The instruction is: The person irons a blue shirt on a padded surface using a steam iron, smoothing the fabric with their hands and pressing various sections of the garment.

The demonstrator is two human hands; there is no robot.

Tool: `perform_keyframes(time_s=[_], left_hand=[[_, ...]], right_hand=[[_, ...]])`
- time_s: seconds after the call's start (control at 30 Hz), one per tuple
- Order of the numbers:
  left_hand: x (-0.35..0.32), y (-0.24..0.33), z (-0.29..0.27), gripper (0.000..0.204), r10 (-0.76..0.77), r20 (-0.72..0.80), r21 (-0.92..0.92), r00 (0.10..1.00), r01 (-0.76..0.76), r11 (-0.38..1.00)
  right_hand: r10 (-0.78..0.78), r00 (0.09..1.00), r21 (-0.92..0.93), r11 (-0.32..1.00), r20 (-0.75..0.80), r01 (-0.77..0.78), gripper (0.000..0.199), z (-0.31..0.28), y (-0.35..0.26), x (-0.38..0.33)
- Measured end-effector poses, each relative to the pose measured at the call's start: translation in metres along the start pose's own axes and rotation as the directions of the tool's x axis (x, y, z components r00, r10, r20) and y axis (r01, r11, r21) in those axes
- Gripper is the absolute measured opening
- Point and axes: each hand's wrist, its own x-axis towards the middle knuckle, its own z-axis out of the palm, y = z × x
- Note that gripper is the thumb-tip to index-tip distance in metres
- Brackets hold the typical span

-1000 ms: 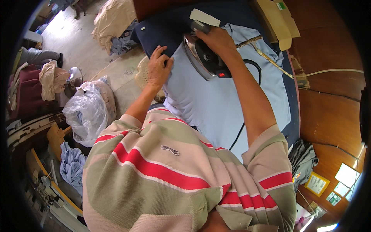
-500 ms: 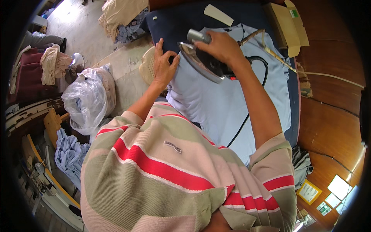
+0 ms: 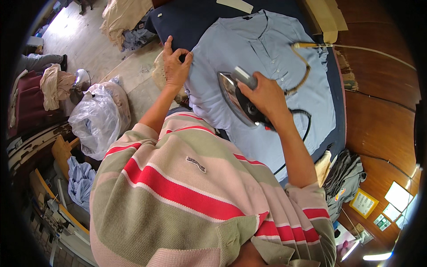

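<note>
Since half a second ago, more of the pale blue button-front shirt is seen laid out flat, and the chrome-soled electric iron is seen tipped up on its edge, soleplate turned toward the person's left, rather than lying closer to the cloth.

Right hand: closed round the iron's dark handle, fingers wrapped over the top. Left hand: fingers pressed down and partly curled, pinning the shirt's sleeve edge where it meets the dark blue padded worktop; nothing is lifted by it.

Shirt position: spread face up across the worktop, collar toward the far end, hem toward the person's body. Black power cord is looped over the cloth just beside the right forearm.

Judged from this: the iron is held off the fabric between passes. For a clean pass, the cloth is best kept taut by the left hand, with the soleplate lowered flat and drawn away from the pinned edge, so no crease is pressed in. The cord is best kept clear of the soleplate's path. Fingers of the left hand lie near the hot plate; a gap is worth keeping.

A clear plastic bag and heaped clothes lie on the floor at left.
</note>
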Motion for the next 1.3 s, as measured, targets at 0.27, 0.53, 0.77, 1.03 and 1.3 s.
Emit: perform_keyframes(time_s=[0.27, 0.53, 0.77, 1.03, 1.3], left_hand=[[0.002, 0.003, -0.003, 0.012, -0.076, 0.028, 0.01, 0.997, 0.076, 0.997], [0.003, 0.006, -0.007, 0.012, -0.011, 0.054, 0.139, 0.998, 0.004, 0.99], [0.005, 0.004, -0.01, 0.009, -0.014, 0.094, 0.092, 0.996, 0.005, 0.996], [0.007, 0.005, -0.01, 0.008, -0.012, 0.098, 0.088, 0.995, 0.003, 0.996], [0.006, 0.008, -0.007, 0.007, -0.027, 0.075, 0.084, 0.997, 0.021, 0.996]], right_hand=[[0.03, 0.993, 0.014, 1.0, -0.112, -0.028, 0.06, -0.001, -0.02, 0.045], [0.169, 0.958, 0.175, 0.976, -0.234, -0.13, 0.064, -0.028, -0.013, 0.102], [0.028, 0.972, 0.011, 1.0, -0.233, -0.026, 0.06, -0.021, -0.02, 0.149], [-0.152, 0.964, -0.175, 0.978, -0.218, 0.115, 0.048, -0.012, -0.008, 0.174], [-0.432, 0.881, -0.389, 0.858, -0.192, 0.336, 0.035, -0.015, -0.005, 0.187]])
